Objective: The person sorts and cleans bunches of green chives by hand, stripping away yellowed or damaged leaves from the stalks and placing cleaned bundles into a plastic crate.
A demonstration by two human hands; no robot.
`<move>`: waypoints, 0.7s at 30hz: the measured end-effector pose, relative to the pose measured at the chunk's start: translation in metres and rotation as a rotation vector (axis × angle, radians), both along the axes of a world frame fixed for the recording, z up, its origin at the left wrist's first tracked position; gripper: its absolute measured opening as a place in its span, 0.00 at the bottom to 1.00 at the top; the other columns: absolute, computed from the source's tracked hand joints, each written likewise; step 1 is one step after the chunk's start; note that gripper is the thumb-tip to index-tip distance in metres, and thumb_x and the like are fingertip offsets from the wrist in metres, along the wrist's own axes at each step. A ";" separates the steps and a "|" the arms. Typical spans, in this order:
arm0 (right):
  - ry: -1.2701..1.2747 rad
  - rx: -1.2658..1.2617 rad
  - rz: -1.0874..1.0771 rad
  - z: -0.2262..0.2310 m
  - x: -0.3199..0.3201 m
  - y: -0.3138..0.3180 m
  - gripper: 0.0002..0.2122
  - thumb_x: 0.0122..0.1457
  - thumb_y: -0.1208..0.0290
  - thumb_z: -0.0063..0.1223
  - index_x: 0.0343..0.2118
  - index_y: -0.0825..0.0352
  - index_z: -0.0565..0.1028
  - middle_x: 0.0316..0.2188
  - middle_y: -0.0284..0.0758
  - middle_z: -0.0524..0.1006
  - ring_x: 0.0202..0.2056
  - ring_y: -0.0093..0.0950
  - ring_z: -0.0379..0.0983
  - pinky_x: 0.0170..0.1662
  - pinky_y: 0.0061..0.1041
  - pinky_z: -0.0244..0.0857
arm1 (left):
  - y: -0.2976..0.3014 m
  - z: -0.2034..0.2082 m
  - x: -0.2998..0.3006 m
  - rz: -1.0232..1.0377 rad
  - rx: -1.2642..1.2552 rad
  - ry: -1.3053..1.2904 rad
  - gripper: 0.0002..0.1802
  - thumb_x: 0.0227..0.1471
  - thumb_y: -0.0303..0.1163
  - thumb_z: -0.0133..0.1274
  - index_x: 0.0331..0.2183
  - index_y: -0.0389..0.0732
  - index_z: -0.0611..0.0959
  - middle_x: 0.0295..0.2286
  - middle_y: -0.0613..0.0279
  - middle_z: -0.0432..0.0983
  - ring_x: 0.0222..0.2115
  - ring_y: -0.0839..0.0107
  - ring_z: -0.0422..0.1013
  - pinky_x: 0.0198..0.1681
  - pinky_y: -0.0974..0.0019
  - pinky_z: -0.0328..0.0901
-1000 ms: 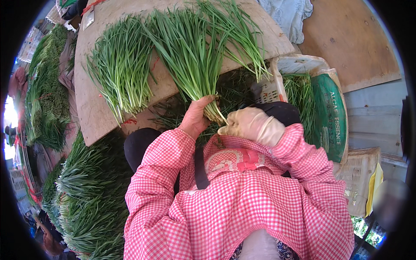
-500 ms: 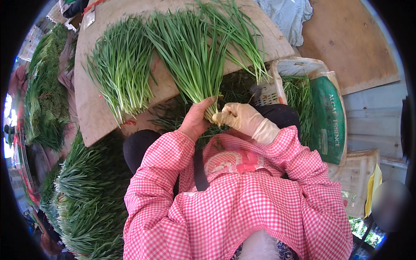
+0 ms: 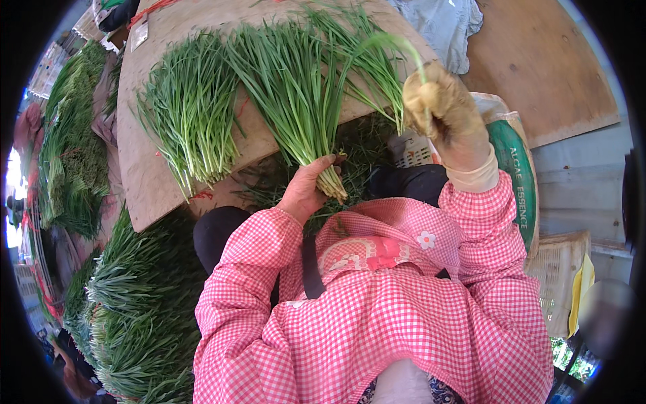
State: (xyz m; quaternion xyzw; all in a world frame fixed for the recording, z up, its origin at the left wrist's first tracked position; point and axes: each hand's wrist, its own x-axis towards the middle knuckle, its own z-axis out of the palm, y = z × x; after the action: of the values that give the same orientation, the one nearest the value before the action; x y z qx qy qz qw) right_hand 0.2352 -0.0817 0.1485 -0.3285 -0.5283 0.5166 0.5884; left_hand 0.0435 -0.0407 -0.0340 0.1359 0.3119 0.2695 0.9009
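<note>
My bare left hand is wrapped round the lower stems of a bunch of garlic chives. The pale root ends stick out past my fingers, and the leaves lie up across the wooden board. Raised to the right, my right hand wears a pale, stained glove and is closed on a chive stalk, smeared by motion, that bends over to the left. On the board, a thick sheaf of chives lies left of the held bunch. A thinner loose batch lies to its right.
Beneath my right arm stands a white crate beside a green and white sack. Large heaps of chives stand at the lower left, with more greens farther back. A pale cloth hangs at the board's far right.
My right hand has left the stem ends and swung up and right, carrying a chive stalk. My left hand keeps its hold on the bunch, almost unmoved.
</note>
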 end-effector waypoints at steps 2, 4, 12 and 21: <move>-0.051 -0.083 0.035 0.000 0.003 0.000 0.07 0.56 0.64 0.47 0.30 0.62 0.70 0.23 0.28 0.70 0.18 0.13 0.59 0.21 0.09 0.52 | 0.001 0.000 0.002 0.002 -0.008 -0.011 0.12 0.47 0.32 0.53 0.35 0.39 0.74 0.27 0.59 0.74 0.26 0.68 0.71 0.29 0.61 0.68; -0.088 -0.213 0.081 -0.034 -0.007 0.005 0.07 0.57 0.65 0.46 0.29 0.62 0.70 0.23 0.27 0.70 0.19 0.14 0.60 0.23 0.10 0.55 | -0.001 -0.002 0.005 0.019 -0.014 -0.016 0.13 0.47 0.33 0.53 0.36 0.39 0.73 0.27 0.59 0.74 0.26 0.68 0.71 0.29 0.61 0.68; -0.953 -0.201 -0.156 -0.133 -0.056 -0.016 0.09 0.54 0.64 0.46 0.27 0.65 0.70 0.25 0.38 0.73 0.28 0.38 0.70 0.31 0.29 0.64 | -0.003 -0.012 0.005 0.027 0.028 -0.048 0.17 0.49 0.38 0.52 0.39 0.39 0.72 0.34 0.60 0.73 0.36 0.64 0.70 0.42 0.59 0.65; -1.393 -0.328 -0.466 -0.100 0.013 0.006 0.09 0.54 0.63 0.45 0.32 0.63 0.70 0.27 0.36 0.74 0.34 0.34 0.71 0.43 0.29 0.61 | -0.001 0.006 0.000 0.059 0.001 -0.087 0.18 0.45 0.32 0.52 0.41 0.39 0.71 0.27 0.61 0.68 0.27 0.69 0.66 0.32 0.63 0.65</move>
State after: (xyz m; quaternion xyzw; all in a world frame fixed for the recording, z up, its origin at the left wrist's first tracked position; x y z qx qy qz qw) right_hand 0.2482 -0.0757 0.0481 -0.7659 -0.6114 0.1234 0.1559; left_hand 0.0437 -0.0416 -0.0281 0.1153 0.2764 0.3016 0.9052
